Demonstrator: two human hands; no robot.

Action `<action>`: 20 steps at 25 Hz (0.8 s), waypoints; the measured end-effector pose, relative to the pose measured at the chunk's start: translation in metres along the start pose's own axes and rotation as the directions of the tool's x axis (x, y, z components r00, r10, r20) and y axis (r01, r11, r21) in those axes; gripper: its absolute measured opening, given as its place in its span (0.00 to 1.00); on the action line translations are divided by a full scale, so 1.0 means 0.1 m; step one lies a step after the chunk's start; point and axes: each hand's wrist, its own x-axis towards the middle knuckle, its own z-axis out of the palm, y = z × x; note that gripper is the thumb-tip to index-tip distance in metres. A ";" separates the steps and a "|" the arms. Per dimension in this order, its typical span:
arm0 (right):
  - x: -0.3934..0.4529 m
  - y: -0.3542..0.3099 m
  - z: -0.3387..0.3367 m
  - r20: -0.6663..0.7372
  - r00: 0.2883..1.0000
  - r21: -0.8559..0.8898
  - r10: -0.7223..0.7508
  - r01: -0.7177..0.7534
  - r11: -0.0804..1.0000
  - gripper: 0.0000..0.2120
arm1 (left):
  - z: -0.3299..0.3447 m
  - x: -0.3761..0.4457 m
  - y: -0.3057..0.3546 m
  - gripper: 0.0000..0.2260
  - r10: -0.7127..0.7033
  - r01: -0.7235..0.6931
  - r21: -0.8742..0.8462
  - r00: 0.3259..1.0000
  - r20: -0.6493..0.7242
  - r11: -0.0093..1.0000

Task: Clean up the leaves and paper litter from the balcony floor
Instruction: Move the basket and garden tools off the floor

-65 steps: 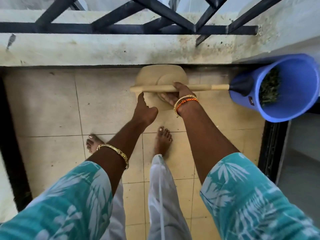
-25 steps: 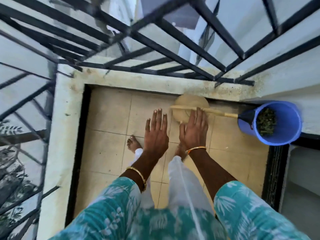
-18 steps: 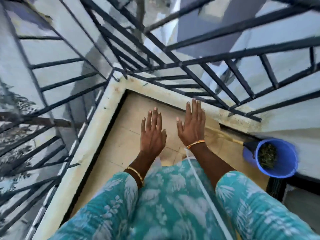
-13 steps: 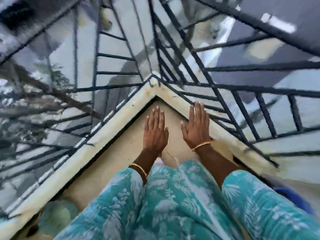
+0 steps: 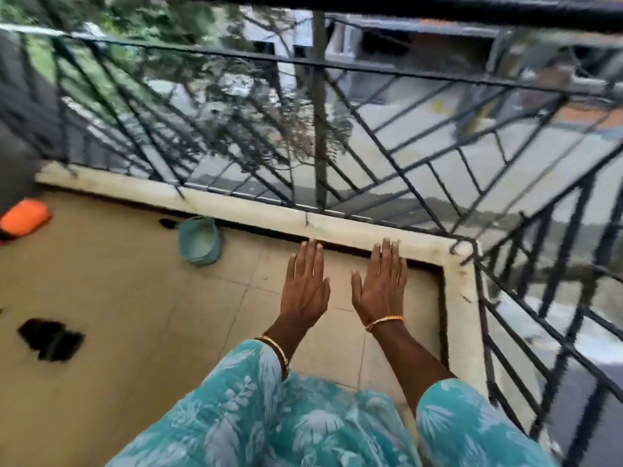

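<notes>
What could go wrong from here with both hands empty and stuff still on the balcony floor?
The dark scrap on the tiled floor may be overlooked or stepped on. The teal bowl beside the ledge could be kicked over. With left hand and right hand open, pickup means bending near the railing.

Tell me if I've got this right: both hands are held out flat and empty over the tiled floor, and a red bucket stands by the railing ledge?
Not quite: the bucket by the ledge is teal, not red, as the head view shows. The rest holds: the left hand and right hand are flat and empty over the tiled floor.
</notes>
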 end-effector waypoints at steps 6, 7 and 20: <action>-0.04 -1.34 0.35 0.048 0.952 0.109 -0.302 0.295 0.949 0.29 | -0.18 -0.71 -1.14 0.28 -0.352 0.352 -0.050 0.936 0.016 0.935; -0.09 -1.61 0.44 0.065 0.933 0.128 -0.354 0.344 0.930 0.28 | -0.21 -0.87 -1.36 0.28 -0.392 0.392 -0.047 0.920 0.016 0.919; -0.52 -5.00 1.42 0.195 0.709 0.250 -0.678 0.632 0.733 0.30 | -0.83 -2.11 -4.53 0.29 -0.755 0.758 0.046 0.652 -0.069 0.651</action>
